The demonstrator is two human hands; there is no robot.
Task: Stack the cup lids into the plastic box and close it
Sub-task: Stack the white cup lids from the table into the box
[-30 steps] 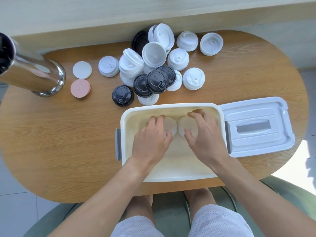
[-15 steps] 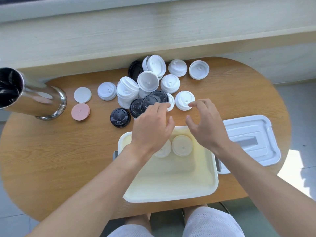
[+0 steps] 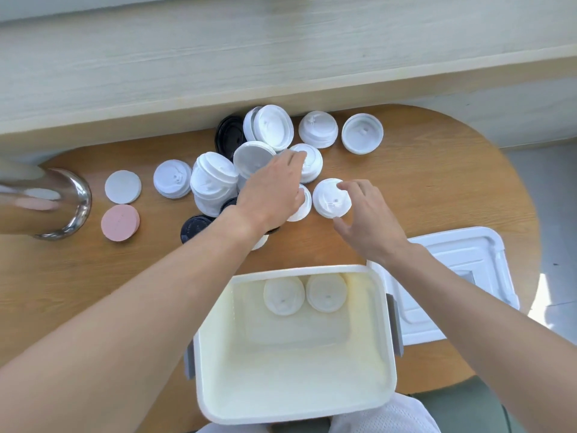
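Observation:
A white plastic box (image 3: 215, 410) stands open at the table's near edge. Two white cup lids (image 3: 283, 297) lie side by side against its far wall. Its cover (image 3: 465, 260) lies flat to the right of it. Beyond the box sits a loose pile of white and black cup lids (image 3: 215, 179). My left hand (image 3: 268, 195) reaches over the pile, and its straight fingers touch a white lid (image 3: 313, 160). My right hand (image 3: 368, 220) curls its thumb and fingers round the edge of a separate white lid (image 3: 329, 198) on the table.
A shiny steel cylinder (image 3: 59, 204) stands at the left edge, with a white disc (image 3: 122, 186) and a pink disc (image 3: 120, 222) beside it. More white lids (image 3: 362, 133) lie at the back near the wall ledge. My knees are under the box.
Both hands left the box, where they had set two white lids, and moved forward to the pile. The view tilted, so the box now appears lower.

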